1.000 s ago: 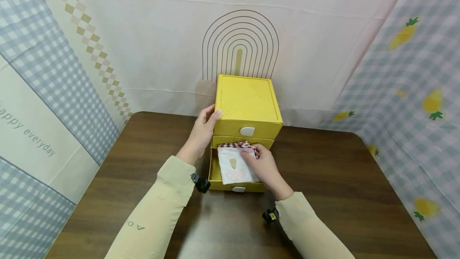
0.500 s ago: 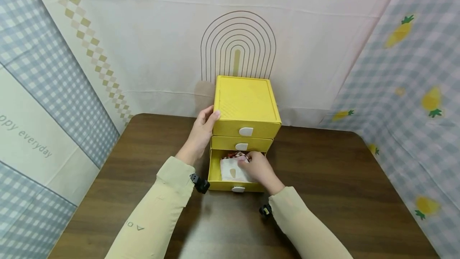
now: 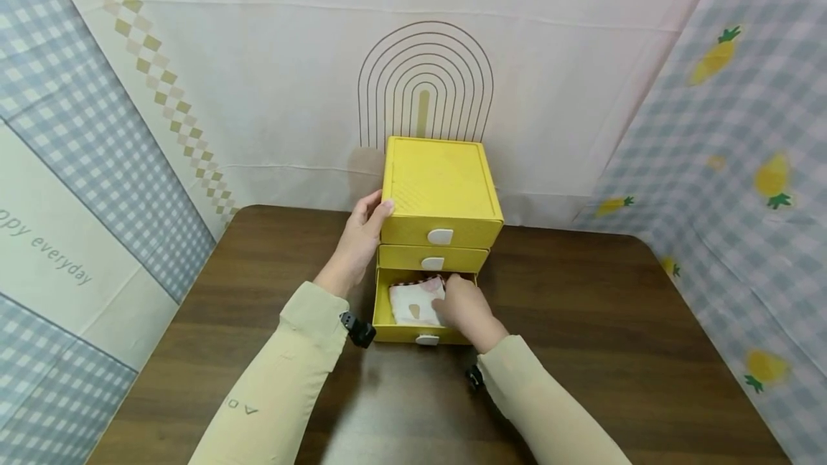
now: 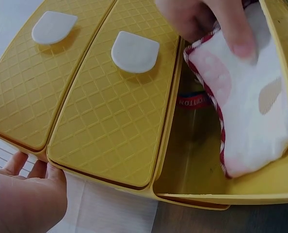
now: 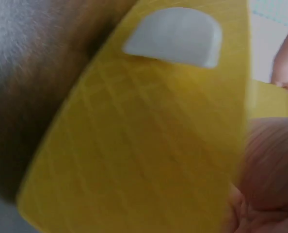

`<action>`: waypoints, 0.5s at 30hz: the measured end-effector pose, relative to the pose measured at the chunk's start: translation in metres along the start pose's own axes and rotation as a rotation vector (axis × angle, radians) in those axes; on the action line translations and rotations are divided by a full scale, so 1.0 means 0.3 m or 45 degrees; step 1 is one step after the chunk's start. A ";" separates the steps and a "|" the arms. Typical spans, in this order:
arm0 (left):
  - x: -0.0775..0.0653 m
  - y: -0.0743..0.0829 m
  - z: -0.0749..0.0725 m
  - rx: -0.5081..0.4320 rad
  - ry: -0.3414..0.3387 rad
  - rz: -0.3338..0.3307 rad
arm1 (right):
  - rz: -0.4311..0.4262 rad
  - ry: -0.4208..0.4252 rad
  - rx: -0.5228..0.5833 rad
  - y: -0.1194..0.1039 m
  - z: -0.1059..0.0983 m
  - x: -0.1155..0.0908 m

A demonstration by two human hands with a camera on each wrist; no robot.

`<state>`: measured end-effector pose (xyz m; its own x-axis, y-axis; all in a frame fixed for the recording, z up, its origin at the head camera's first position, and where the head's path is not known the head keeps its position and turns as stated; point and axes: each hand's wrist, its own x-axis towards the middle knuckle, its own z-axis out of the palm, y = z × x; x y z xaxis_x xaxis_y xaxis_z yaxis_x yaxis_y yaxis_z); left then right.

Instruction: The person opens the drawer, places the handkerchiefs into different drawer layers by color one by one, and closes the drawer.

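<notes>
A yellow cabinet of stacked drawers (image 3: 442, 178) stands on the table, its bottom drawer (image 3: 382, 300) pulled out. My left hand (image 3: 357, 242) rests against the cabinet's left side, thumb at the upper front edge; in the left wrist view its fingertips touch that side. Inside the drawer lies a white cloth (image 3: 413, 305) with pink patches, a beige print and a red-checked trim. My right hand (image 3: 468, 307) reaches into the drawer and pinches the cloth (image 4: 253, 111), thumb on top in the left wrist view. A red tag (image 4: 192, 100) shows beside the cloth.
White tab handles (image 3: 441, 237) stick out from the drawer fronts. The two upper drawers are closed. A dark wooden table (image 3: 581, 336) lies around the cabinet, and a printed curtain (image 3: 291, 92) hangs behind it.
My right hand has lowered the cloth into the bottom drawer, where it now lies further down and slightly left. The left hand has stayed against the cabinet.
</notes>
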<state>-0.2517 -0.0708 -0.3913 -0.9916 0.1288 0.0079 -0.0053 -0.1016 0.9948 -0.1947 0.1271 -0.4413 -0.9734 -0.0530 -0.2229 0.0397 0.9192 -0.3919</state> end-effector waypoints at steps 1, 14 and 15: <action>0.000 0.001 0.000 0.002 0.002 -0.003 | -0.011 0.020 -0.012 0.000 -0.012 -0.012; -0.009 0.003 0.006 0.019 0.013 -0.013 | -0.105 0.069 0.436 0.035 -0.086 -0.135; -0.009 0.003 0.007 0.020 0.012 -0.015 | -0.110 0.073 0.473 0.037 -0.086 -0.142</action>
<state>-0.2487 -0.0691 -0.3903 -0.9927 0.1203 -0.0046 -0.0149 -0.0844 0.9963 -0.1586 0.1497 -0.4131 -0.9874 -0.0926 -0.1285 0.0256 0.7075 -0.7063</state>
